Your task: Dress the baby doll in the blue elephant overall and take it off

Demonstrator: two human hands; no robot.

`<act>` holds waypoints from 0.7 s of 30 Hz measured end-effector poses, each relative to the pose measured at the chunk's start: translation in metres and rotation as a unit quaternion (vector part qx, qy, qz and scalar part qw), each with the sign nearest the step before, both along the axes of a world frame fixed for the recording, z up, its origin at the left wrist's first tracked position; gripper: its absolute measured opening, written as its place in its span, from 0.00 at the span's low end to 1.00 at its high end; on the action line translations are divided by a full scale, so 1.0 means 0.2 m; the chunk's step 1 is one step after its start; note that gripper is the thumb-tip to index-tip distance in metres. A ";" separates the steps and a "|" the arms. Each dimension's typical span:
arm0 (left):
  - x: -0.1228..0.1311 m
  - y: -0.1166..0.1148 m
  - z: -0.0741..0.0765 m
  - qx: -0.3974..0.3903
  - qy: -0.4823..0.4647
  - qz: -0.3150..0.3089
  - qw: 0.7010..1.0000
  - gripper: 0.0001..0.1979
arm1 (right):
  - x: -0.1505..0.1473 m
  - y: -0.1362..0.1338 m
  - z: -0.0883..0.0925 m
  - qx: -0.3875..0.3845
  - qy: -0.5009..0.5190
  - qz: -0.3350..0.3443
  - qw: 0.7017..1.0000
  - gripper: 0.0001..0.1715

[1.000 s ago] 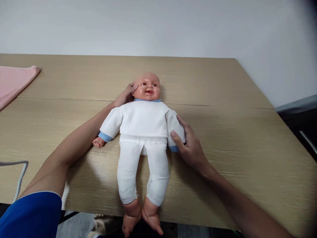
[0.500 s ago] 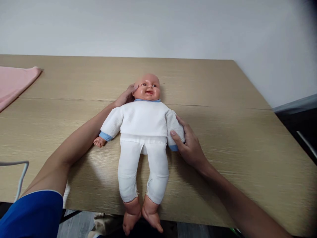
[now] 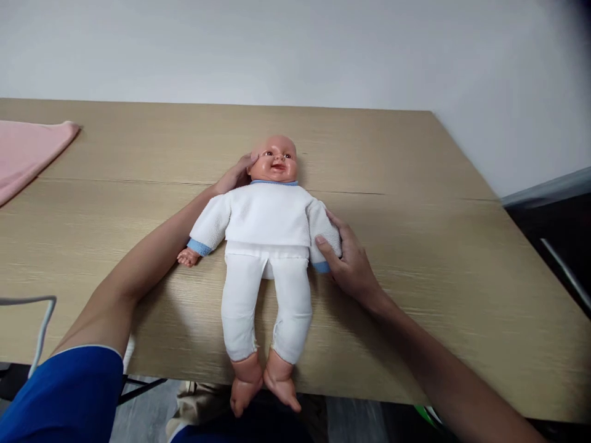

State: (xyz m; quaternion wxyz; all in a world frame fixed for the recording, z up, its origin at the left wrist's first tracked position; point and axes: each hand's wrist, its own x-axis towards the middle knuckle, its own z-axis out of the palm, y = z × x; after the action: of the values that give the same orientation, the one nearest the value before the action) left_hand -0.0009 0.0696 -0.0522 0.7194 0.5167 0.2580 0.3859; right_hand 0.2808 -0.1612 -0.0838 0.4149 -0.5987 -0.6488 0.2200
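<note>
A baby doll (image 3: 268, 215) lies on its back on the wooden table (image 3: 415, 258), its feet reaching past the front edge. It wears a white fleece top with blue collar and cuffs, and white trousers. My left hand (image 3: 237, 173) cups the side of the doll's head, with part of the fingers hidden behind it. Around the doll's sleeved arm on the right, my right hand (image 3: 353, 261) is closed, thumb on top and fingers along the outer side.
A pink cloth (image 3: 32, 154) lies at the table's left end. At the lower left a white cable (image 3: 44, 326) hangs over the front edge. Behind the table is a pale wall (image 3: 277, 49), and a dark object (image 3: 554, 227) stands beyond the right edge.
The view has shifted slightly, so the table and doll sit a little higher in the picture. Both hands keep the same hold on the doll.
</note>
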 end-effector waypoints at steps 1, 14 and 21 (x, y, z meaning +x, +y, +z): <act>-0.01 0.00 0.01 0.003 0.011 -0.005 1.000 0.29 | 0.00 0.01 -0.01 0.007 -0.004 0.000 1.000 0.46; -0.19 -0.43 0.35 0.332 0.309 0.212 0.866 0.20 | 0.04 0.07 -0.03 0.105 -0.092 -0.081 0.987 0.41; -0.13 -1.31 0.47 0.487 0.330 0.137 0.797 0.17 | -0.28 -0.56 0.26 0.149 -0.118 0.090 0.978 0.31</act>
State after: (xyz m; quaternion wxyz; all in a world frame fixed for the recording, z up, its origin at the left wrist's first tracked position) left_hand -0.0262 -0.1919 0.0419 0.1837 0.8542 0.3257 0.3612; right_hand 0.2240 -0.2725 -0.0308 0.3983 -0.4909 -0.7701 0.0856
